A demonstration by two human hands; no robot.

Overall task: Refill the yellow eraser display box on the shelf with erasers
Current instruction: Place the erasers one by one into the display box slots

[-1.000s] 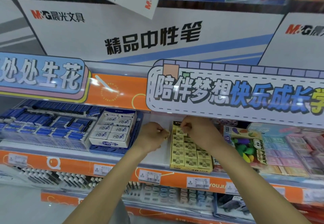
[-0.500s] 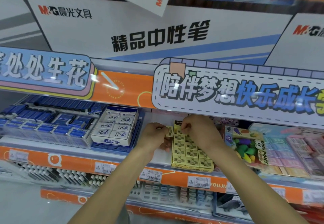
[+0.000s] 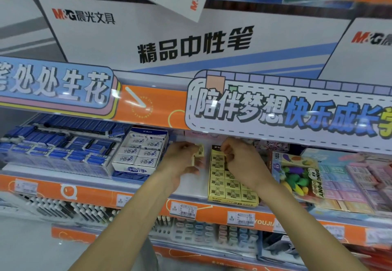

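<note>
The yellow eraser display box [image 3: 233, 202] stands on the shelf, filled with rows of yellow erasers printed with a rabbit. My left hand [image 3: 182, 160] is just left of the box and holds a few yellow erasers [image 3: 198, 154] in its fingers. My right hand [image 3: 239, 160] reaches over the back part of the box, fingers curled down onto the erasers there. Whether it grips one is hidden by the fingers.
A white eraser box [image 3: 142, 154] and blue eraser packs [image 3: 57, 150] lie to the left. A fruit-eraser pack [image 3: 297, 175] and pastel eraser boxes [image 3: 356, 179] sit to the right. An overhanging sign [image 3: 286, 113] hangs close above my hands. Price tags [image 3: 184, 209] line the shelf edge.
My left hand has risen toward the box and now shows yellow erasers at its fingertips. My right hand stays over the back of the box. The view shifted slightly.
</note>
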